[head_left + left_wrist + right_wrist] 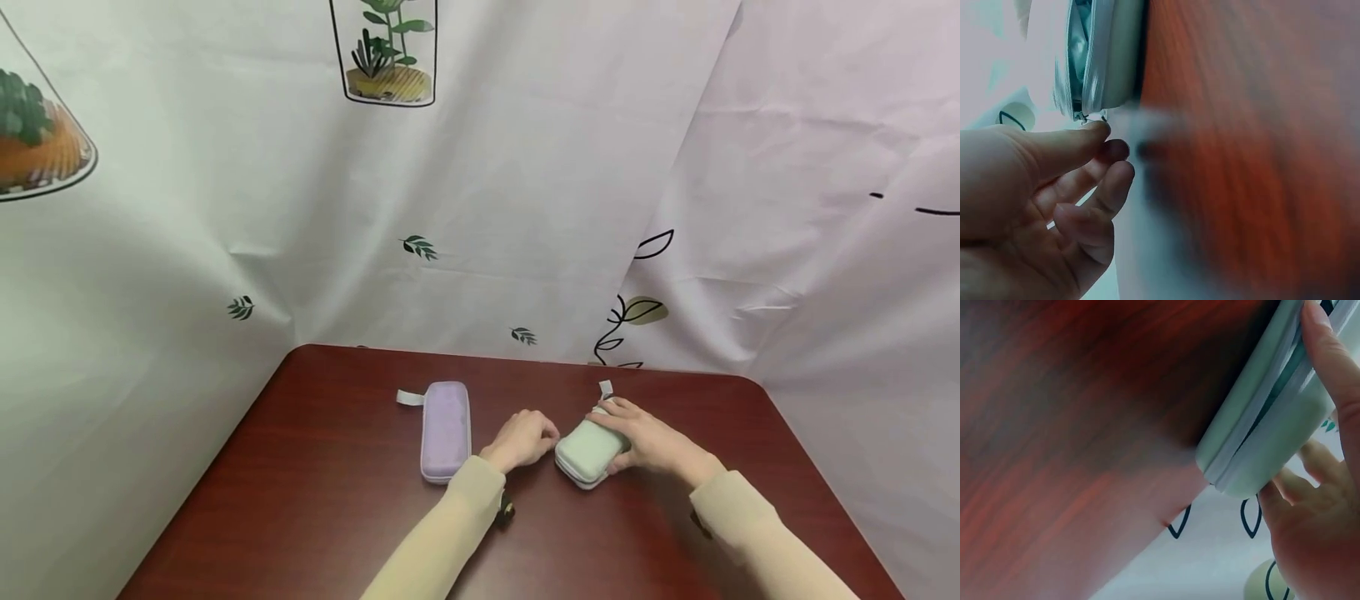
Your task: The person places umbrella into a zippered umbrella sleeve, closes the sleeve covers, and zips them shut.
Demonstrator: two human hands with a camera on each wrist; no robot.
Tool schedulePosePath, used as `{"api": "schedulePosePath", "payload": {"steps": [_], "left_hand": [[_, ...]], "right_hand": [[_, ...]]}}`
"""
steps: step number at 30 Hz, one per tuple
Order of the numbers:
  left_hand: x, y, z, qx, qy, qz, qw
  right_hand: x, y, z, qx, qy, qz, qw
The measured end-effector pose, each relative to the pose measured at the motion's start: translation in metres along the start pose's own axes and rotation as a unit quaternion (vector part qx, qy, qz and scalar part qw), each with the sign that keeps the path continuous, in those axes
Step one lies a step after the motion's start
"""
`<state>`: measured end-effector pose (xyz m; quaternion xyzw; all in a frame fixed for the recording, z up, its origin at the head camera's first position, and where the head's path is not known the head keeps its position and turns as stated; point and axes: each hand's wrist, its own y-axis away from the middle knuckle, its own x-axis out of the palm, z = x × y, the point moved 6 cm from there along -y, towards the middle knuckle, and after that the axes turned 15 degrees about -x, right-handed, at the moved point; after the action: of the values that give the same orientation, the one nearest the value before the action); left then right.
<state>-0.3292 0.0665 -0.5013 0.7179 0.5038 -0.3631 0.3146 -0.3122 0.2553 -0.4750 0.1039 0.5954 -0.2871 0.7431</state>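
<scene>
A pale green zippered case [590,452] lies slanted on the table, its light wrist loop [606,388] at the far end. My right hand [651,438] grips it from the right, fingers over the far end and thumb along the near side. At the case's left corner, my left hand [522,438] pinches the small zipper pull [1084,117] between thumb and forefinger. The zipper gapes along the side, and something shiny and bluish [1079,40] shows inside. In the right wrist view the right thumb [1329,353] presses near the zipper seam.
Left of the left hand a closed purple case [446,429] lies lengthwise, with a white loop [410,398] at its far left. The dark red wooden table [322,500] has rounded back corners. White printed cloth [525,208] hangs behind it and at both sides.
</scene>
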Motion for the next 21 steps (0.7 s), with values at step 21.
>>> {"api": "schedulePosePath", "payload": {"steps": [21], "left_hand": [[-0.01,0.023,0.018,0.006,0.019,-0.04,0.999]], "right_hand": [[0.004,-0.003,0.012,0.047,0.071,-0.063,0.994]]}}
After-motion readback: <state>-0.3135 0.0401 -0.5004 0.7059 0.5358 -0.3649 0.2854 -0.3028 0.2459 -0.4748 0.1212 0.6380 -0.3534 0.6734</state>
